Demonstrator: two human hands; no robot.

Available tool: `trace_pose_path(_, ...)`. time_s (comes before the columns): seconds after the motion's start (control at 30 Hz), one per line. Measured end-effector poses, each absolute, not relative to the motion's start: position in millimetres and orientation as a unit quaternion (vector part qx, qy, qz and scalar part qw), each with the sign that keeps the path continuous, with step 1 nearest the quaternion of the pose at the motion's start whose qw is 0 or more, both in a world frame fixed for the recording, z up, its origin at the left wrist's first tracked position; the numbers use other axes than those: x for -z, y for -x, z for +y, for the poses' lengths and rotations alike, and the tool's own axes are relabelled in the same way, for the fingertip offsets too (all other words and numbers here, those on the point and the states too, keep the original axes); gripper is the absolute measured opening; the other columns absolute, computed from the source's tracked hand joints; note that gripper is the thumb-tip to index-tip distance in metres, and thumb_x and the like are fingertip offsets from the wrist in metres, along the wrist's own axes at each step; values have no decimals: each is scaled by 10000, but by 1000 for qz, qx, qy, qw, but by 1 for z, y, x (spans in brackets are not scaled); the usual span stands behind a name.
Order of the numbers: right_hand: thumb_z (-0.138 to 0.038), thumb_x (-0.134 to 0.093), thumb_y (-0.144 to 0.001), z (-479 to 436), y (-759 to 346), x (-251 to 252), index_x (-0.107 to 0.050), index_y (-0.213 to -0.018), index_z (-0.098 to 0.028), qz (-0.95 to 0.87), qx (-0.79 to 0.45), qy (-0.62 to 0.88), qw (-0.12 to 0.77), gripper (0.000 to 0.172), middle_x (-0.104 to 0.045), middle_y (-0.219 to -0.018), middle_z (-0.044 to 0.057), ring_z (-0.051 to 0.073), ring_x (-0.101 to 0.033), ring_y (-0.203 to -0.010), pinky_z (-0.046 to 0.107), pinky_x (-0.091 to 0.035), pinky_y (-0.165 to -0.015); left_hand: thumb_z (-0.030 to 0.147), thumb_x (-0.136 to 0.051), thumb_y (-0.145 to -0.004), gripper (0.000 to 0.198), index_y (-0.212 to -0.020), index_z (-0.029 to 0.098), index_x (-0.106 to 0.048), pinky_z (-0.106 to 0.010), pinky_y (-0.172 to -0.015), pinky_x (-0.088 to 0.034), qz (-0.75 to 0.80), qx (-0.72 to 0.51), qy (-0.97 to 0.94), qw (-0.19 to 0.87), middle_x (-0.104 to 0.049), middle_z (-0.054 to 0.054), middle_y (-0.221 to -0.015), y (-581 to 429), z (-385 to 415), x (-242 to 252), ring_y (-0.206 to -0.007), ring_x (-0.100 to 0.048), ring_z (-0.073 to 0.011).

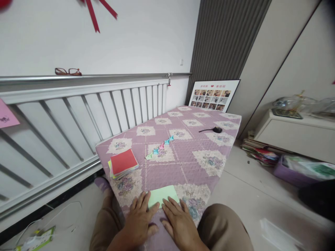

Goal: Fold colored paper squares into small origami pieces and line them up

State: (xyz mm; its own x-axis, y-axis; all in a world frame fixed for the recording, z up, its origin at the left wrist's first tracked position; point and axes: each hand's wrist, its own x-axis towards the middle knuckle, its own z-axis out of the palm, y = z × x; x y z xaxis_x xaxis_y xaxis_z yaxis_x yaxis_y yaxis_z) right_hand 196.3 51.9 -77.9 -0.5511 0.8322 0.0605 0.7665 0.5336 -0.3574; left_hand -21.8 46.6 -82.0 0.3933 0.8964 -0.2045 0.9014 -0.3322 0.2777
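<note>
A light green sheet of paper [164, 196] lies at the near end of the cloth-covered table, looking wider than it is deep. My left hand [140, 219] rests flat over its left side, fingers stretched forward. Over the near right part of the same sheet lies my right hand [180, 223], also flat with fingers extended. Neither hand grips anything; whether the sheet is folded I cannot tell. Beyond the hands, several small folded paper pieces [161, 146] in green, blue and pink stand in a slanting row. A stack of coloured paper [124, 162], red on top, is at the left edge.
The flowered purple tablecloth [183, 150] covers the narrow table. A black object with a strap [217, 129] lies toward the far right. A photo board [213, 96] leans at the far end. A white radiator [104, 111] runs along the left, with glasses [68, 71] on the rail above.
</note>
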Motion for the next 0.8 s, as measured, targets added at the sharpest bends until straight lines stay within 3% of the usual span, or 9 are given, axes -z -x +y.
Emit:
trace_pose_path(0.33, -415, -450, -920, 51, -208, 95, -600, -1224, -276, -818, -62, 545, 174, 367, -563, -1334, 44, 290, -461, -1277, 545, -339, -1025, 370, -621, -784, 718, -1425, 400, -298, -590, -1099, -103, 573, 33, -797, 189, -115, -67, -1560, 37, 36, 72, -1424, -92, -331)
trace_pose_path(0.5, -372, -472, -906, 53, -216, 103, -642, -1166, -243, -796, -19, 564, 219, 336, -610, -1278, 59, 289, -513, -1228, 497, -389, -983, 281, -572, -823, 564, -1368, 346, -438, -574, -1095, -191, 584, 12, -798, 149, -180, -65, -1552, 34, 33, 76, -1405, -183, -334)
trace_pose_path(0.63, -349, -471, -903, 53, -215, 101, -650, -1150, -242, -793, -24, 566, 225, 323, -617, -1268, 53, 288, -515, -1224, 490, -386, -980, 219, -517, -866, 328, -1184, 243, -597, -468, -1118, -246, 550, -36, -830, 86, -341, -42, -1497, 29, 41, 81, -1384, -256, -278)
trace_pose_path(0.8, -341, -472, -902, 53, -215, 99, -658, -1131, -247, -789, -25, 566, 238, 310, -630, -1251, 54, 283, -518, -1218, 475, -380, -980, 195, -502, -894, 289, -1177, 211, -555, -377, -1047, -354, 518, -22, -853, 64, -557, -48, -1279, 21, 58, 76, -1195, -474, -218)
